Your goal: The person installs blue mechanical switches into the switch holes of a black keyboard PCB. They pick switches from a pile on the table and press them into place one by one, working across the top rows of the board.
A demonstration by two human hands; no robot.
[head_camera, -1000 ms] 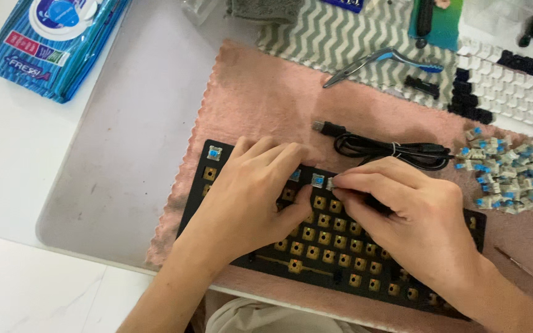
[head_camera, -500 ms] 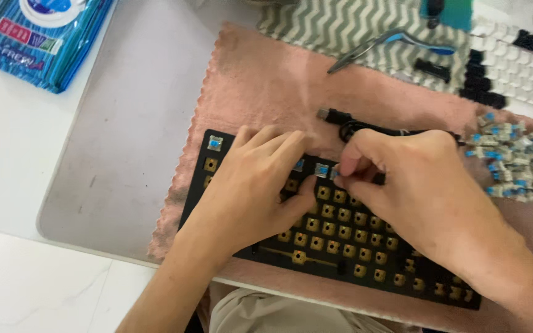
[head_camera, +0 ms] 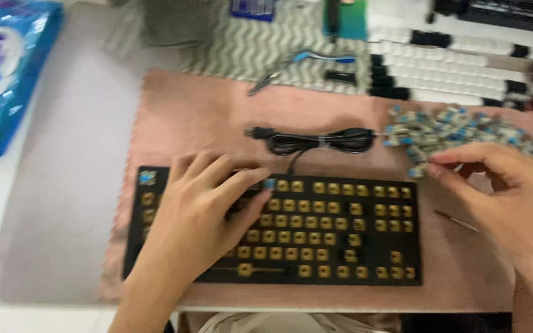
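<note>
A black keyboard base (head_camera: 340,234) with rows of bare gold-coloured sockets lies on a pink cloth (head_camera: 205,117). My left hand (head_camera: 198,216) rests flat on its left half, fingers spread, index tip beside a fitted blue switch (head_camera: 270,183). Another blue switch (head_camera: 147,177) sits in the top left corner. To the right, my right hand (head_camera: 501,191) reaches the lower left edge of a pile of loose blue-and-grey switches (head_camera: 458,132). Its thumb and forefinger pinch one switch (head_camera: 419,169) there. The picture is blurred.
A bundled black cable (head_camera: 316,142) lies just behind the keyboard. Rows of white and black keycaps (head_camera: 451,68) fill the back right. A wire tool with a blue handle (head_camera: 303,61) lies on a zigzag mat, a thin pin (head_camera: 458,221) beside the keyboard, a blue packet (head_camera: 1,68) far left.
My right hand has left the keyboard's upper middle and moved right to the switch pile. The left hand stays on the keyboard. The camera has shifted, so the view sits lower and wider.
</note>
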